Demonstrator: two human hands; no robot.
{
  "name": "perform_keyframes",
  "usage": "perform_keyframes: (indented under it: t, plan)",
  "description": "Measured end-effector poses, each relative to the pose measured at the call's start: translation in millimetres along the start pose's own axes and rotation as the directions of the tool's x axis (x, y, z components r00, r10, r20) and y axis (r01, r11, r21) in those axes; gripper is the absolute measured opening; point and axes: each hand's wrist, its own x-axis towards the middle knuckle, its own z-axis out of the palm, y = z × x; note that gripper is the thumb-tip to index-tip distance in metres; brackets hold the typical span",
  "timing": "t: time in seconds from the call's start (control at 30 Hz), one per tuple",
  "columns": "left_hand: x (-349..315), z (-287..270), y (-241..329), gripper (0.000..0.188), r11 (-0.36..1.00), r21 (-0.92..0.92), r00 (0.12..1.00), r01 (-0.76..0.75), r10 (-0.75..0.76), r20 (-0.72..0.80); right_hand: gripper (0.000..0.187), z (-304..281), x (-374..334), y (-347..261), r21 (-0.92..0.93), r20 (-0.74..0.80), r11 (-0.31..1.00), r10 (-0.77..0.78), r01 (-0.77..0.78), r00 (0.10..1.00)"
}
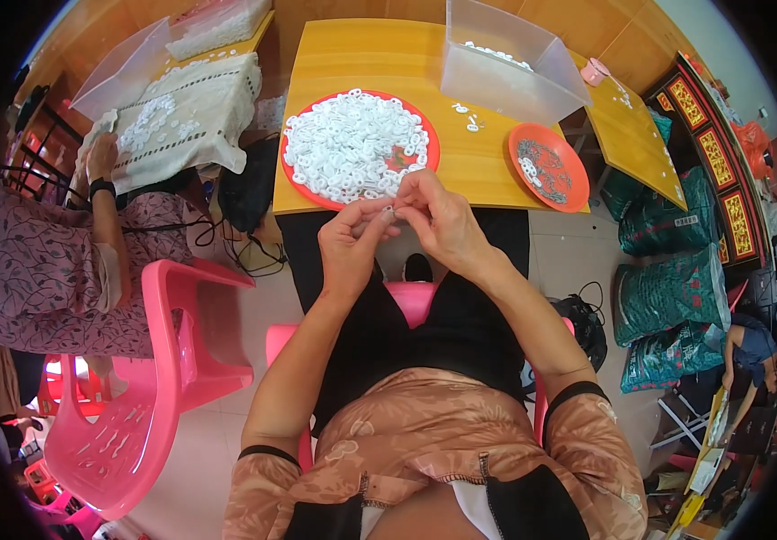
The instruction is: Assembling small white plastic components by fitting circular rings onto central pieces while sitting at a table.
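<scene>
My left hand [352, 241] and my right hand [443, 223] meet just off the near edge of the yellow table, above my lap. Both have their fingertips pinched together around a small piece, mostly hidden by the fingers; a bit of white or grey shows at the left fingertips. Right behind them sits a round red tray [434, 135] heaped with small white plastic pieces [352, 144] that have oval holes. To the right, an orange plate [578, 171] carries small grey metal parts [546, 171] and a few white pieces.
A clear plastic bin [514, 81] stands at the table's back right, with loose white pieces before it. At left a person [105, 162] works at a cloth-covered table [199, 112]. A pink chair [168, 387] is beside me; green sacks [668, 288] are stacked at right.
</scene>
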Motion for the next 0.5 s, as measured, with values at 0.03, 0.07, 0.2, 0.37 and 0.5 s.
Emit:
perform_keyframes:
  t: [0.03, 0.07, 0.2, 0.37, 0.5]
  plan:
    - [0, -1, -1, 0.018, 1.000, -0.006, 1.000, -0.005, 0.005, 0.010, 0.022, 1, -1, 0, 0.015, -0.008, 1.000, 0.017, -0.017, 1.000]
    - [0, -1, -2, 0.018, 1.000, -0.007, 1.000, -0.005, 0.005, 0.010, 0.023, 1, -1, 0, 0.030, -0.014, 0.999, 0.034, -0.033, 0.999]
    - [-1, -1, -6, 0.018, 1.000, 0.024, 0.999, -0.004, 0.003, 0.041, 0.024, 0, -5, 3, 0.029, -0.003, 1.000, 0.010, -0.010, 1.000]
    - [-2, 4, -5, 0.016, 0.998, -0.058, 0.999, 0.028, -0.027, 0.021, 0.028, -8, -6, -1, 0.089, 0.015, 0.987, 0.137, -0.137, 0.991]
    - [-1, 5, -4, 0.016, 0.994, -0.107, 0.999, 0.035, -0.035, 0.001, 0.028, -9, -6, -7, 0.091, 0.031, 0.977, 0.189, -0.192, 0.981]
